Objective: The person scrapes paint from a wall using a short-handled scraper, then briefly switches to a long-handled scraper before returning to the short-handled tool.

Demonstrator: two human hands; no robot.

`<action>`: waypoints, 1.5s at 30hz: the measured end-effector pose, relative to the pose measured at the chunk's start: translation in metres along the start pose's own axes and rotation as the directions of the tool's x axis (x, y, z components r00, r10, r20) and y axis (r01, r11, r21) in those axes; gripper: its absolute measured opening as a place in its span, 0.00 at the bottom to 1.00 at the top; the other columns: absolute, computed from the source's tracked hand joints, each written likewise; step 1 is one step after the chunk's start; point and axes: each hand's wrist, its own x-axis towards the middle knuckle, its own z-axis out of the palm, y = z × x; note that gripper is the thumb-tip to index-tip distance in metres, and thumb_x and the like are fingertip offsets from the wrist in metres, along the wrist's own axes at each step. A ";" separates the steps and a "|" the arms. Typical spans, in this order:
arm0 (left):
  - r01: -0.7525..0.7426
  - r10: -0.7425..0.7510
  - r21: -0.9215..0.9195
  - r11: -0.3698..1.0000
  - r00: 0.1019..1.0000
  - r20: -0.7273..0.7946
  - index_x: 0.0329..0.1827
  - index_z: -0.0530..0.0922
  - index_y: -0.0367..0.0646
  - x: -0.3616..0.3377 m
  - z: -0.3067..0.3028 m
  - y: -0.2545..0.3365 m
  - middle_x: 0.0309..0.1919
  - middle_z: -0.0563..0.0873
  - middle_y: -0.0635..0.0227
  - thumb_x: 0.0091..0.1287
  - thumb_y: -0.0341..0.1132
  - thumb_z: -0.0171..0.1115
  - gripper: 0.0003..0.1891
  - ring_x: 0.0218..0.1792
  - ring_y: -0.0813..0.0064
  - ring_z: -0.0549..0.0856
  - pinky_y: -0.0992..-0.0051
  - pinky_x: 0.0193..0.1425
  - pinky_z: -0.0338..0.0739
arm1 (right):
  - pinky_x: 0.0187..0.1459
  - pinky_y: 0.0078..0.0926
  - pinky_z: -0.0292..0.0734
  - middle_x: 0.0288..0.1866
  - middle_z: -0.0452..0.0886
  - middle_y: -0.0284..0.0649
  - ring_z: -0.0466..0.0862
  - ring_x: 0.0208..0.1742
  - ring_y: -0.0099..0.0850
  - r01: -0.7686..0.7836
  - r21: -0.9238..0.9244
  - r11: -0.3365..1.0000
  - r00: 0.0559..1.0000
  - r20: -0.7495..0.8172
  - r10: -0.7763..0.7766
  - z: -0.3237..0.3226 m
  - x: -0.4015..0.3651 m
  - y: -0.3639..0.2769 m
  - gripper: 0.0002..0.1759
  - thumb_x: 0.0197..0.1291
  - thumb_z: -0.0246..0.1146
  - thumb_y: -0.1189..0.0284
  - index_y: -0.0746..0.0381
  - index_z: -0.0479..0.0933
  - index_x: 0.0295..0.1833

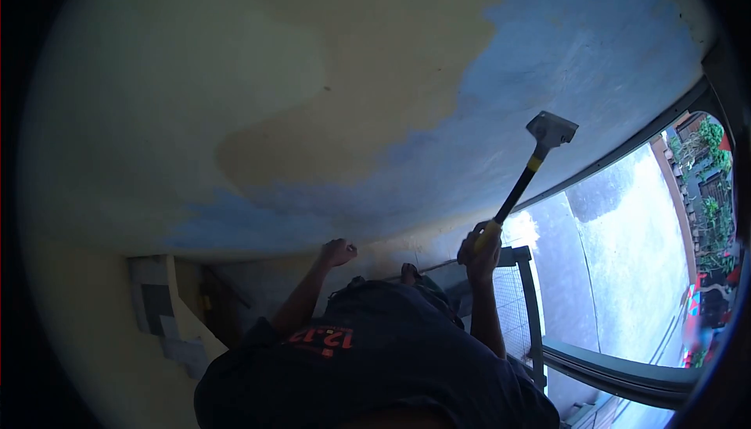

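My right hand [479, 249] is wrapped round the yellow grip of a long-handled scraper [516, 190]. Its black shaft slants up and to the right, ending in a wide grey head [552, 129] that overlaps the blue area of the wall [579, 61]. On the left, my left hand [339, 253] is raised with its fingers curled into a loose fist, close to the lower part of the wall; no tool shows in it. The wall carries uneven patches of pale green, tan and blue.
At the right is a window opening with a dark frame [618, 382], a mesh panel [512, 319] beside it, and a bright outside surface and plants beyond. A stepped pale structure [188, 312] stands at the left. My foot [409, 272] shows below.
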 end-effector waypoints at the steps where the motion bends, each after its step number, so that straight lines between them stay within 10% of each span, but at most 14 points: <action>1: 0.022 0.044 -0.458 0.889 0.990 0.134 0.49 0.84 0.39 0.008 0.042 -0.036 0.42 0.90 0.61 0.67 0.40 0.58 0.16 0.41 0.62 0.90 0.64 0.47 0.83 | 0.09 0.21 0.55 0.14 0.62 0.32 0.60 0.08 0.23 -0.033 0.021 0.999 0.999 0.033 0.032 0.007 0.003 0.005 0.26 0.76 0.39 0.42 0.55 0.65 0.42; 2: 0.113 0.134 -0.807 0.579 0.963 0.232 0.51 0.84 0.44 0.009 0.079 -0.064 0.44 0.90 0.61 0.66 0.41 0.59 0.16 0.40 0.62 0.90 0.63 0.45 0.84 | 0.09 0.22 0.55 0.15 0.62 0.31 0.60 0.08 0.22 -0.098 -0.027 0.995 0.994 0.038 0.099 0.018 0.005 0.001 0.26 0.75 0.39 0.41 0.53 0.64 0.41; 6: 0.399 -0.140 -0.768 0.501 0.913 0.384 0.49 0.85 0.48 -0.054 0.170 -0.133 0.44 0.90 0.62 0.66 0.39 0.59 0.13 0.38 0.62 0.90 0.62 0.43 0.85 | 0.09 0.20 0.54 0.15 0.62 0.28 0.60 0.09 0.19 -0.107 0.087 0.991 0.991 -0.074 0.113 0.041 0.003 0.027 0.26 0.73 0.43 0.39 0.51 0.65 0.40; 7: 0.057 0.078 -0.313 0.948 0.911 0.404 0.47 0.85 0.46 -0.072 0.184 -0.151 0.42 0.90 0.62 0.64 0.40 0.60 0.13 0.39 0.63 0.90 0.61 0.43 0.85 | 0.09 0.18 0.55 0.16 0.62 0.27 0.61 0.09 0.18 -0.203 0.039 0.978 0.972 -0.113 0.206 0.050 0.000 0.019 0.26 0.72 0.44 0.39 0.51 0.66 0.41; 8: -0.408 0.229 0.235 0.882 0.808 0.544 0.46 0.85 0.45 -0.091 0.198 -0.169 0.40 0.90 0.62 0.63 0.40 0.62 0.13 0.39 0.64 0.90 0.61 0.43 0.85 | 0.09 0.17 0.56 0.17 0.63 0.26 0.61 0.09 0.18 -0.214 0.015 0.977 0.968 -0.131 0.214 0.051 -0.001 0.020 0.26 0.72 0.45 0.38 0.51 0.66 0.42; 9: -0.388 0.217 0.218 0.895 0.809 0.547 0.46 0.85 0.45 -0.145 0.295 -0.210 0.40 0.90 0.62 0.63 0.40 0.62 0.13 0.39 0.64 0.90 0.61 0.43 0.85 | 0.09 0.17 0.57 0.17 0.64 0.26 0.61 0.09 0.18 -0.185 -0.016 0.983 0.970 -0.165 0.180 0.047 -0.002 0.025 0.26 0.71 0.45 0.38 0.51 0.66 0.42; 10: 0.051 0.103 -0.244 0.969 0.810 0.578 0.51 0.83 0.45 -0.169 0.324 -0.227 0.46 0.87 0.62 0.68 0.44 0.59 0.16 0.43 0.65 0.89 0.60 0.45 0.85 | 0.09 0.16 0.57 0.17 0.64 0.26 0.61 0.10 0.18 -0.150 -0.048 0.987 0.971 -0.195 0.138 0.046 -0.002 0.030 0.26 0.71 0.46 0.38 0.51 0.67 0.42; 12: 0.499 0.020 -0.600 0.625 0.758 0.652 0.56 0.82 0.45 -0.194 0.330 -0.238 0.53 0.85 0.63 0.73 0.48 0.56 0.19 0.47 0.65 0.88 0.60 0.47 0.84 | 0.09 0.15 0.57 0.18 0.64 0.27 0.65 0.11 0.18 -0.180 -0.073 0.981 0.968 -0.188 0.164 0.049 -0.003 0.024 0.27 0.70 0.47 0.37 0.51 0.67 0.43; 14: -0.012 0.013 -0.004 1.000 0.974 0.225 0.40 0.86 0.44 -0.216 0.153 -0.157 0.36 0.88 0.55 0.60 0.39 0.64 0.11 0.42 0.56 0.88 0.59 0.45 0.84 | 0.09 0.14 0.56 0.18 0.64 0.26 0.65 0.11 0.18 -0.134 -0.241 0.961 0.968 -0.241 0.074 0.046 -0.002 0.027 0.27 0.70 0.46 0.36 0.51 0.67 0.43; 18: -0.021 0.021 0.008 1.000 0.999 0.032 0.37 0.86 0.43 -0.212 0.248 -0.205 0.36 0.88 0.56 0.59 0.39 0.66 0.09 0.41 0.54 0.87 0.59 0.46 0.83 | 0.10 0.14 0.55 0.18 0.65 0.25 0.63 0.11 0.16 -0.302 0.036 0.953 0.945 -0.122 0.304 0.038 0.003 0.014 0.27 0.72 0.43 0.38 0.50 0.68 0.41; 20: 0.209 -0.139 -0.504 0.838 0.975 0.173 0.35 0.85 0.43 -0.197 0.268 -0.217 0.35 0.88 0.58 0.58 0.39 0.69 0.09 0.38 0.56 0.88 0.59 0.42 0.84 | 0.10 0.14 0.56 0.17 0.64 0.25 0.62 0.11 0.16 -0.145 -0.112 0.983 0.986 -0.103 0.134 0.039 0.007 0.023 0.26 0.72 0.43 0.37 0.49 0.68 0.41; 23: -0.051 0.047 -0.162 0.985 0.998 -0.028 0.35 0.85 0.45 -0.195 0.258 -0.169 0.34 0.88 0.60 0.58 0.39 0.70 0.08 0.35 0.58 0.90 0.60 0.38 0.84 | 0.12 0.14 0.60 0.22 0.67 0.26 0.65 0.14 0.16 -0.267 -0.059 0.962 0.963 -0.060 0.263 0.009 0.019 0.023 0.23 0.73 0.47 0.41 0.49 0.69 0.44; 29: 0.485 -0.419 -0.398 0.779 0.874 0.245 0.36 0.88 0.45 -0.123 0.273 -0.074 0.36 0.89 0.54 0.54 0.47 0.59 0.17 0.39 0.54 0.89 0.54 0.47 0.81 | 0.08 0.13 0.54 0.19 0.62 0.25 0.59 0.11 0.14 -0.182 -0.321 0.929 0.981 -0.123 0.150 0.008 0.022 0.003 0.24 0.75 0.47 0.44 0.54 0.66 0.41; 45: 0.572 -0.478 -0.407 0.712 0.820 0.315 0.43 0.87 0.45 -0.150 0.229 -0.034 0.43 0.89 0.53 0.58 0.49 0.58 0.20 0.48 0.53 0.88 0.56 0.54 0.81 | 0.09 0.16 0.60 0.18 0.63 0.28 0.63 0.12 0.16 -0.058 -0.322 0.945 0.984 0.139 0.108 -0.020 0.036 0.009 0.31 0.73 0.43 0.39 0.60 0.67 0.42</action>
